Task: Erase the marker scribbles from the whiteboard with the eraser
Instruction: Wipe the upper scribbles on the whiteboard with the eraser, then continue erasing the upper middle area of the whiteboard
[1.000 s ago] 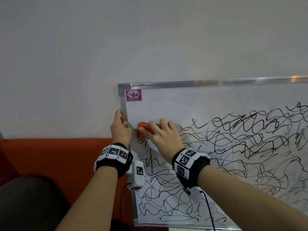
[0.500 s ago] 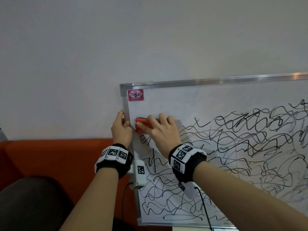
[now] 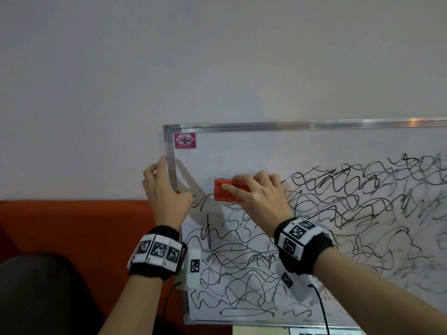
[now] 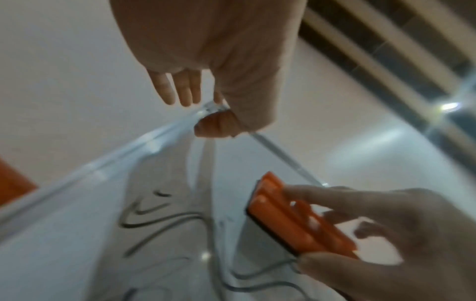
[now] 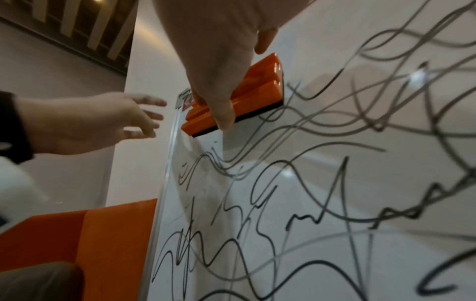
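The right hand [image 3: 256, 197] grips the eraser [image 3: 226, 193] flat against the board [image 3: 266, 153], below its red "WHITE BOARD" sticker [image 3: 185, 140]; the left hand [image 3: 164, 189], fingers loosely spread, thumbs the board's left frame above the scribbles [image 3: 242, 262].

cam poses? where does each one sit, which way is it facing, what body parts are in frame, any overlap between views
Head: worn on the head, faces forward at the whiteboard on the wall; both forearms, left hand, right hand.
Left wrist: looks along the left hand up the board frame; right hand's grip on the eraser too.
Right wrist: looks along the right hand across the scribbles; left hand at left.
Shared: all three show eraser and both hands.
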The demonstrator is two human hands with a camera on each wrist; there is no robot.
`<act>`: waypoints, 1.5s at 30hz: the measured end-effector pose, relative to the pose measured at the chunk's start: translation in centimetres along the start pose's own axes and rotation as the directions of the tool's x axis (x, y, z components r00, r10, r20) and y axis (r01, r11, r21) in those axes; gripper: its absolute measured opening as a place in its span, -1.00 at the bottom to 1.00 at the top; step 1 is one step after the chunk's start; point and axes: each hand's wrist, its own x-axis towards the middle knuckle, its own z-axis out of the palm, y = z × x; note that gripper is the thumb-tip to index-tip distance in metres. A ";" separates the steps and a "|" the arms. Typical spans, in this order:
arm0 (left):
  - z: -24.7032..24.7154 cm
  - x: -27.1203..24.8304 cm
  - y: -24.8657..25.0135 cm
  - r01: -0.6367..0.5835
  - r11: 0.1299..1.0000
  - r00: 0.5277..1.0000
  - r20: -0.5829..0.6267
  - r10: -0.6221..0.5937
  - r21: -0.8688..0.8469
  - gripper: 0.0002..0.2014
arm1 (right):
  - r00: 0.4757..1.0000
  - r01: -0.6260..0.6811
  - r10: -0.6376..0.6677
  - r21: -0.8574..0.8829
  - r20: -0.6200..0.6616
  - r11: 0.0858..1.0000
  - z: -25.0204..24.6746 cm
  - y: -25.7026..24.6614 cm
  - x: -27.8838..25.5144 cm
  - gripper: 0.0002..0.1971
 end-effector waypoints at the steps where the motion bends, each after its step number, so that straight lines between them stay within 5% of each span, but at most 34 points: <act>1: -0.1 -0.9 1.4 -0.092 0.996 0.995 0.045 0.091 0.004 -0.14 | 1.000 -0.021 0.021 0.004 -0.008 1.000 -0.4 0.5 -0.3 -0.46; 4: 1.0 -3.2 4.6 -0.415 0.906 0.871 0.324 0.369 0.083 -0.16 | 0.998 -0.043 0.045 0.028 -0.041 0.999 -1.6 1.5 -1.3 -0.53; 7: 2.7 -4.6 6.5 -0.579 0.809 0.747 0.467 0.474 0.105 -0.20 | 0.995 -0.076 0.079 0.048 -0.063 0.996 -3.0 2.1 -1.8 -0.58; 14: 5.2 -5.7 8.4 -0.675 0.705 0.719 0.411 0.561 0.218 -0.35 | 0.999 -0.049 0.048 0.080 0.014 0.996 -4.7 4.1 -2.7 -0.59; 18: 5.8 -6.0 7.9 -0.631 0.713 0.773 0.324 0.545 0.305 -0.33 | 0.999 0.024 -0.028 0.102 0.045 0.995 -6.2 7.1 -1.2 -0.59; 23: 6.4 -5.0 7.1 -0.440 0.841 0.898 0.168 0.407 0.314 -0.46 | 0.979 -0.198 0.193 -0.067 -0.071 0.978 -8.5 14.6 4.0 -0.50; 27: 7.4 -4.5 7.5 -0.323 0.902 0.946 0.095 0.309 0.288 -0.45 | 0.950 -0.269 0.285 -0.128 0.131 0.955 -6.6 19.3 4.7 -0.28; 38: 10.4 -6.3 8.5 -0.124 0.964 0.992 0.001 0.127 0.236 -0.36 | 0.931 -0.193 0.181 0.008 0.316 0.981 -6.7 21.5 3.8 -0.38; 42: 10.4 -6.2 8.8 0.062 0.991 0.991 -0.123 -0.048 0.118 -0.30 | 0.922 -0.175 0.163 0.002 0.353 0.985 -6.8 21.8 4.0 -0.34; 45: 11.0 -6.1 9.3 0.067 0.978 0.993 -0.110 -0.046 0.199 -0.29 | 0.924 -0.184 0.177 -0.011 0.339 0.983 -6.6 21.6 3.8 -0.29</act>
